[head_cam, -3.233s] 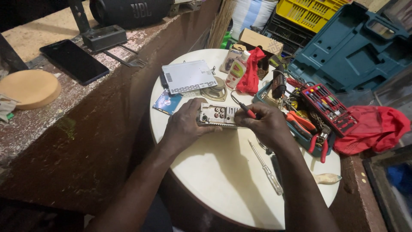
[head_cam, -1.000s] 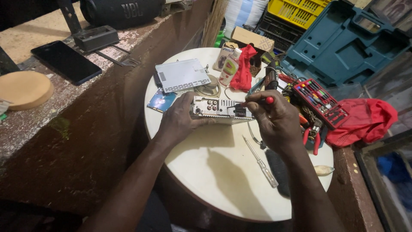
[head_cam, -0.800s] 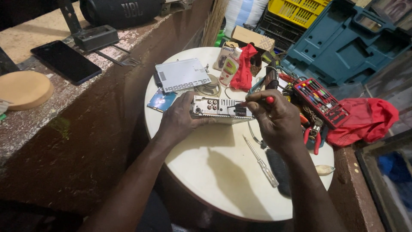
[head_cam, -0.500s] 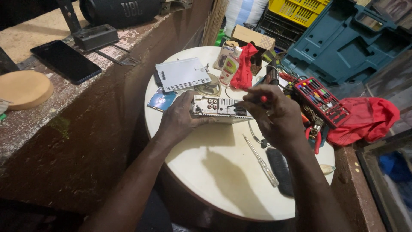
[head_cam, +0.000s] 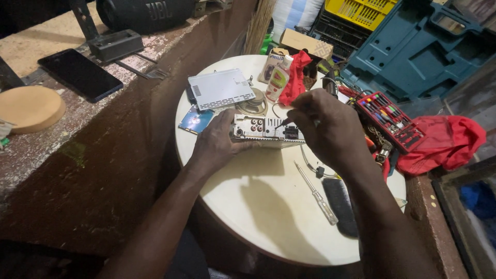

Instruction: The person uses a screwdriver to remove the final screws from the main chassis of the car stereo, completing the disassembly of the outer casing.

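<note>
head view: your left hand is gripping the left end of the car stereo unit lying on the round white table. your right hand is pinching a screwdriver, its tip touching the unit's rear panel. the red bit case is lying open, holding coloured bits.

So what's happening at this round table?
A person is working on a small electronic unit standing on a round white table. The left hand steadies the unit's end while the right hand presses a screwdriver tip to its upper face. A second screwdriver, a grey metal cover and a bit set lie nearby.
</note>
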